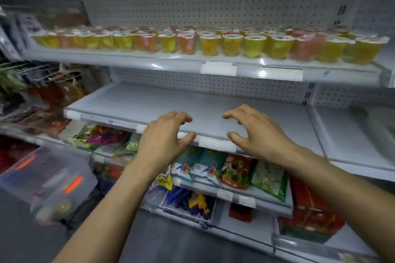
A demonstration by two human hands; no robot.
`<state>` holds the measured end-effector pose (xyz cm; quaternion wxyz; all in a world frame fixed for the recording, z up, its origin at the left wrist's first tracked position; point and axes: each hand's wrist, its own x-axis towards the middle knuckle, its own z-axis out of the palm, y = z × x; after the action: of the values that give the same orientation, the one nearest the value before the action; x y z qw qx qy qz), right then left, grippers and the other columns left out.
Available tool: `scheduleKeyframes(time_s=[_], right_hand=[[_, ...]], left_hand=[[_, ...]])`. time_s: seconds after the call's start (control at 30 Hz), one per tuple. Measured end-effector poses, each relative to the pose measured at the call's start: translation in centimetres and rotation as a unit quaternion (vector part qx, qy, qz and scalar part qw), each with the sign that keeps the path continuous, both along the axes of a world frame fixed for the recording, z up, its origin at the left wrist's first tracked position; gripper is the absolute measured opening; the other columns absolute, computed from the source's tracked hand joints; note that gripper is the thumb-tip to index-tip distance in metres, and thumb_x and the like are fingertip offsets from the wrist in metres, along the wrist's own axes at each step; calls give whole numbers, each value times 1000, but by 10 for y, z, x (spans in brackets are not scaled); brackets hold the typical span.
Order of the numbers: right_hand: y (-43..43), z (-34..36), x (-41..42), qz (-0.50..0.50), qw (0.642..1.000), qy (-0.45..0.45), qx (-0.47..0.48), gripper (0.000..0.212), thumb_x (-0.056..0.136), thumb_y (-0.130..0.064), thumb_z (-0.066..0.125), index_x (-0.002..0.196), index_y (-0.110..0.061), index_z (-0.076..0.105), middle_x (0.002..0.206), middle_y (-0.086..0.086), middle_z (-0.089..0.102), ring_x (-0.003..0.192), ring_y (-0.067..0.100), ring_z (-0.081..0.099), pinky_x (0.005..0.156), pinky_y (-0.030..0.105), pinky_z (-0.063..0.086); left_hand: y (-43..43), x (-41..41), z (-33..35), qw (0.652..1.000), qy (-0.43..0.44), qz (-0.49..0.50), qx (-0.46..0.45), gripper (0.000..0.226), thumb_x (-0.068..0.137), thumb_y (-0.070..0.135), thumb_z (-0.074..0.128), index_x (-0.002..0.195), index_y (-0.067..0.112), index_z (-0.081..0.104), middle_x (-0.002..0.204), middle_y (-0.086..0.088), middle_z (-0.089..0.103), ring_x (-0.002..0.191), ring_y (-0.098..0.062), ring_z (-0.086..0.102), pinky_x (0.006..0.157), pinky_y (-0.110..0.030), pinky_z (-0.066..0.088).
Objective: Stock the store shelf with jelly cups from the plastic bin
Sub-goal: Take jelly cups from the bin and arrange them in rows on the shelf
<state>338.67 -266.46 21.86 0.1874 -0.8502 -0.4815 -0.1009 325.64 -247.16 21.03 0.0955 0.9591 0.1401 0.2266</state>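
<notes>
Lining upper shelf [132,59], jelly cups [209,46]; plastic bin [49,179] contents blurred.

One wide-angle camera sat on the person's head and faced forward and down at the middle shelf [149,102] from close by, near enough that the left hand [165,134] and right hand [255,132] reached its front edge. Straight shelf lines bowed toward the frame's borders.

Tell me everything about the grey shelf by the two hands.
The shelf is a flat, pale grey board, seemingly painted metal, holding no goods. White label strips sit on its front edge; pegboard backs it. It lies below the jelly cups. The left hand and right hand hover over its front edge, contact unclear.
</notes>
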Motion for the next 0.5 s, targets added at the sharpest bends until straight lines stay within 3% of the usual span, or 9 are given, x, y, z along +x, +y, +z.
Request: scheduleKeyframes(time_s=[0.13, 0.37, 0.5], right_hand=[[90, -10, -24, 54, 998, 12, -23, 43, 92, -38, 57, 133, -32, 47, 132, -5, 48, 116, 17, 50, 94, 37, 44], [280, -46, -73, 123, 987, 48, -94, 41, 90, -38, 57, 130, -30, 49, 126, 0, 48, 114, 21, 49, 85, 36, 46], [389, -76, -101, 162, 975, 81, -130, 48, 90, -43, 57, 134, -29, 45, 131, -1, 47, 120, 19, 49, 96, 37, 45]], left_hand=[[73, -40, -15, 998, 42, 46, -11, 39, 86, 46, 65, 121, 29, 59, 112, 6, 62, 102, -18, 60, 79, -39, 52], [244, -119, -36, 982, 148, 114, -13, 43, 87, 43, 65, 123, 21, 59, 121, -3, 60, 111, -25, 59, 87, -39, 50], [340, -181, -66, 966, 181, 169, -69, 43, 91, 44, 62, 128, 23, 56, 125, 1, 58, 107, -20, 60, 84, -39, 52]])
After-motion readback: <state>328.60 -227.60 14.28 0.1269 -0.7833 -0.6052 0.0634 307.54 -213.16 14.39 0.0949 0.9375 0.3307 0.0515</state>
